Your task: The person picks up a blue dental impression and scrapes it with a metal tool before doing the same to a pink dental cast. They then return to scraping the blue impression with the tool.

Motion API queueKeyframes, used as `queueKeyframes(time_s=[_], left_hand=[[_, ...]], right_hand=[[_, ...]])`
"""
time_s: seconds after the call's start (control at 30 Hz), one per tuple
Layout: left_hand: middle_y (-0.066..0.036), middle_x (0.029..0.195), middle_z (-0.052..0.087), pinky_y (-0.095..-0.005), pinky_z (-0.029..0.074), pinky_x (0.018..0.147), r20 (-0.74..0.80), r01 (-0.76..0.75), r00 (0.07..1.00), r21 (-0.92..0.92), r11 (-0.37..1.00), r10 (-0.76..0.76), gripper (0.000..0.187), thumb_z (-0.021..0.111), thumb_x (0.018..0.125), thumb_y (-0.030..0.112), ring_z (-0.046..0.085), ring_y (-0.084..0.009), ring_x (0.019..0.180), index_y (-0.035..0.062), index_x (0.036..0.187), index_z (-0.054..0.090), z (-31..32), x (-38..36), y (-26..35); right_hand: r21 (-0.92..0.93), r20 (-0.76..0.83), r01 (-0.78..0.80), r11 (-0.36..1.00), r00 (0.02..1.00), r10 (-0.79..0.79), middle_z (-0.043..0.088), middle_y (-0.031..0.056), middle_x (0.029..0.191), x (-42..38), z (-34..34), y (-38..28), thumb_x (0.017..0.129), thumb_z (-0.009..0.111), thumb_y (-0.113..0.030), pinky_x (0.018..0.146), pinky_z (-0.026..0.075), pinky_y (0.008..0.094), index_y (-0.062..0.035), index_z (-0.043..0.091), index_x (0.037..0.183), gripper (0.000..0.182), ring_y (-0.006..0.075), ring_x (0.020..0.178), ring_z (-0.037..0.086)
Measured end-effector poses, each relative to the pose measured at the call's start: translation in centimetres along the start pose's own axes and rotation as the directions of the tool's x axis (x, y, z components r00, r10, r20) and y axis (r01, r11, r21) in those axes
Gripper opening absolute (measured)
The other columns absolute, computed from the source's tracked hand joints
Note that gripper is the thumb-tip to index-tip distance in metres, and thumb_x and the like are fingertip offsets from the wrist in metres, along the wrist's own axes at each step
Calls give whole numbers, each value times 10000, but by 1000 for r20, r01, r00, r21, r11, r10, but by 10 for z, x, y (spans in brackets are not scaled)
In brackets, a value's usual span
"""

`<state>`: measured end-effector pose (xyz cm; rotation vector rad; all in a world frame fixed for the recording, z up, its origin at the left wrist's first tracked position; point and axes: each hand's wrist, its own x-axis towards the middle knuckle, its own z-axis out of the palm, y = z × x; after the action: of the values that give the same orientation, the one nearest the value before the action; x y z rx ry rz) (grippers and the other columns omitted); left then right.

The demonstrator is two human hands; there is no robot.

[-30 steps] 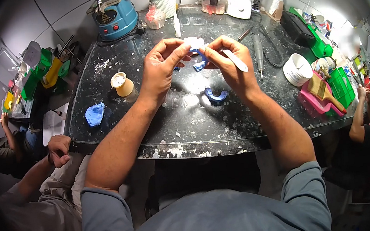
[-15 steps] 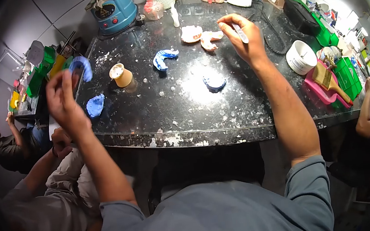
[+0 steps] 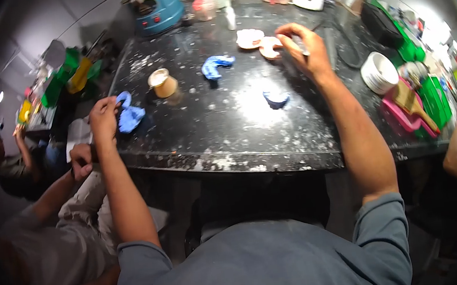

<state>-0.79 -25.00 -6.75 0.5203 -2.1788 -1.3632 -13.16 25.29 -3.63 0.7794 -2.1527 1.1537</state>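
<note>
My left hand [image 3: 102,119] is at the table's left edge with its fingers closed on a curved blue dental impression [image 3: 122,99]. Touching or just behind it lies a second, lumpy blue impression [image 3: 132,120]. My right hand [image 3: 311,50] hovers over the back right of the table, fingers curled around a small white-handled tool [image 3: 305,52] whose tip I cannot make out. Close to those fingers lie two pinkish dental casts [image 3: 250,39]. A U-shaped blue impression [image 3: 215,67] and a smaller blue-and-white piece [image 3: 276,99] lie mid-table. A beige cup [image 3: 164,84] with whitish contents stands at left.
A blue machine [image 3: 159,10] stands at the back left of the black table [image 3: 200,140]. On the right are a white tub [image 3: 379,72], a pink dustpan [image 3: 397,113] with a brush [image 3: 411,101], and green trays. Another person's hand [image 3: 81,161] is beside my left forearm.
My left hand has lowered the curved blue impression from the air to beside the lumpy one. My right hand keeps the tool in nearly the same place. The whole view has shifted slightly.
</note>
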Motion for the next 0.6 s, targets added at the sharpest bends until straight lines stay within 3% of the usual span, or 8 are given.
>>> queueKeyframes(time_s=[0.03, 0.27, 0.33, 0.4, 0.47, 0.5, 0.53, 0.6], left_hand=[[-67, 927, 723, -220, 465, 736, -11, -13, 1000, -36, 999, 12, 200, 670, 944, 168, 638, -102, 833, 0, 1052, 690, -1, -3, 6], [-80, 955, 710, -221, 464, 781, -90, -42, 996, -317, 947, 14, 182, 671, 938, 143, 626, -109, 845, -9, 1036, 684, 3, -19, 22], [-81, 949, 704, -222, 460, 794, -180, -151, 980, -360, 921, 90, 186, 673, 943, 152, 618, -106, 833, -10, 1034, 673, 5, -25, 35], [-67, 944, 699, -242, 483, 804, -177, -314, 947, -345, 885, 267, 171, 653, 972, 177, 634, -110, 866, 11, 1009, 654, 19, -50, 74], [-45, 896, 690, -237, 499, 729, 30, -338, 916, -476, 812, 399, 116, 651, 972, 150, 640, -94, 808, 35, 978, 660, 62, -92, 118], [-33, 866, 694, -229, 495, 719, 221, -333, 876, -363, 870, 428, 100, 659, 962, 142, 640, -87, 804, 45, 947, 678, 83, -112, 130], [-36, 900, 702, -262, 504, 803, 420, -298, 840, -174, 939, 344, 94, 664, 952, 132, 638, -95, 858, 41, 958, 688, 101, -130, 144], [-56, 884, 705, -274, 502, 805, 493, -300, 806, -139, 944, 328, 128, 674, 936, 146, 640, -100, 846, 19, 952, 681, 139, -155, 150]], right_hand=[[4, 20, -91, 996, 996, 91, 704, 142, 952, 1, 0, -6, 904, 650, -157, 843, 510, 329, -9, 687, 1006, 183, 237, 920, 683], [47, 62, -151, 987, 987, 148, 716, 111, 938, 3, 4, -5, 917, 652, -177, 833, 506, 305, -26, 698, 1030, 193, 186, 902, 679], [37, 51, -144, 989, 989, 142, 716, 112, 938, 1, 2, -7, 923, 645, -174, 833, 505, 299, -23, 696, 1025, 189, 183, 901, 680], [38, 56, -139, 990, 989, 137, 719, 125, 940, 2, 0, -6, 925, 641, -172, 814, 516, 307, -24, 694, 1016, 182, 200, 872, 688], [-4, 29, -120, 993, 992, 120, 722, 133, 945, 2, 1, -6, 924, 646, -175, 810, 522, 313, -26, 698, 1016, 183, 206, 871, 693], [-6, 36, -147, 989, 988, 147, 727, 135, 948, 2, 1, -8, 924, 652, -184, 818, 524, 314, -27, 704, 1014, 189, 209, 885, 699], [-10, 42, -175, 984, 984, 176, 729, 134, 947, 2, 0, -10, 922, 660, -195, 820, 525, 313, -28, 708, 1011, 196, 211, 894, 703], [-12, 43, -143, 990, 989, 143, 730, 131, 942, 0, 1, -8, 920, 661, -198, 817, 525, 311, -28, 707, 1010, 198, 209, 888, 704]])
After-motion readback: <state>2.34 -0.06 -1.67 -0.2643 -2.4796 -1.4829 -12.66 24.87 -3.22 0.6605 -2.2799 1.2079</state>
